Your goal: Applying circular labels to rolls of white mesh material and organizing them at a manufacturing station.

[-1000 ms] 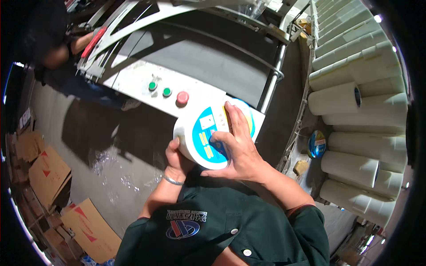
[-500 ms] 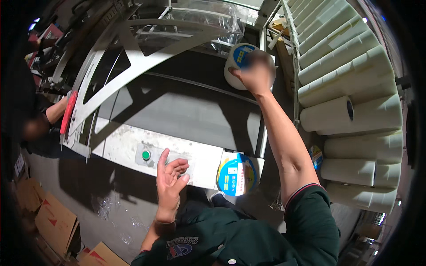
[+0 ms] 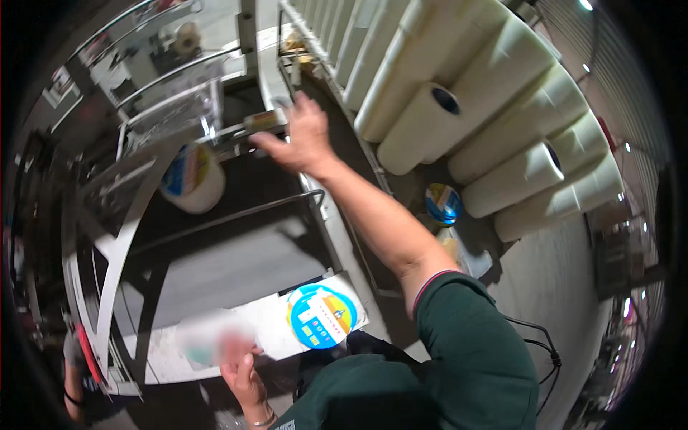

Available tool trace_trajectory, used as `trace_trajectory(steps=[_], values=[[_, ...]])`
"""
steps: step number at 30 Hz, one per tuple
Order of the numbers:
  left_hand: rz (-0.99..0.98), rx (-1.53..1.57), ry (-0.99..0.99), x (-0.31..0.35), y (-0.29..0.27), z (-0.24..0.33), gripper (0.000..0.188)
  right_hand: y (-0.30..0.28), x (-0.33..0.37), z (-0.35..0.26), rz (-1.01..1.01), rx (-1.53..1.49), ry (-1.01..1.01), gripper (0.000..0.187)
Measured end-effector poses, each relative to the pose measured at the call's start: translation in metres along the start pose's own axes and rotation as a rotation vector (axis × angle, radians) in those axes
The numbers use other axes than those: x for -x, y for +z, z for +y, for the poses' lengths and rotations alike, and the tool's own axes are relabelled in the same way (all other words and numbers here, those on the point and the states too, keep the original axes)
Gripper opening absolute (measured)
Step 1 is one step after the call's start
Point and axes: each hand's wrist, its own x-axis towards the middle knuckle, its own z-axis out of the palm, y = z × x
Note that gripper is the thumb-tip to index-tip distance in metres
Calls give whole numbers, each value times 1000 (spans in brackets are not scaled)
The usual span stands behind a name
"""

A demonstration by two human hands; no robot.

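My right hand [image 3: 304,136] is stretched out over the far right of the machine, its fingers spread and nothing in them. It is close to a metal bar and bracket [image 3: 265,120]; whether it touches them I cannot tell. To its left a white cylinder [image 3: 204,190] with a blue and yellow label stands on the dark machine bed, apart from the hand. My left hand [image 3: 245,376] is low at the white front panel [image 3: 271,326], by a greenish button. Its fingers are partly smeared but look extended, with nothing visible held. A round blue and yellow label [image 3: 322,315] shows at the panel's right end.
Large white rolls [image 3: 494,100] line the right side. Another blue-labelled round item [image 3: 442,204] is on the floor beside them. A pale metal frame arm [image 3: 132,229] with a red grip [image 3: 89,351] spans the left. Another person's arm [image 3: 73,387] is at the lower left edge.
My right hand has come off the white cylinder, which now stands apart to its left. My left hand has shifted to the button area of the panel. The view has turned right.
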Motion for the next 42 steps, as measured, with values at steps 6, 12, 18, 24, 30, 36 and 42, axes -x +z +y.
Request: trace_trajectory(steps=[6, 12, 18, 24, 30, 36, 42], values=[[-57, -98, -52, 22, 67, -26, 50, -218, 15, 308, 74, 670, 496, 82], [-182, -220, -29, 48, 136, -30, 31, -328, 29, 243, -29, 157, 673, 61], [-262, -300, 188, 47, 206, -28, 32, -353, 142, 140, -332, -1230, 505, 45], [-78, -884, 871, 94, 195, 14, 50, -316, 223, 48, -886, -1206, 410, 37], [133, -1008, 796, 177, 136, 19, 52, -294, 248, -47, -985, -663, -102, 35], [-226, -576, 549, 211, 78, -45, 78, -271, 299, -99, -1403, -1362, 460, 35], [-48, 418, 9, 251, 27, -86, 127, -217, 388, -139, -1376, -1483, 1080, 34]])
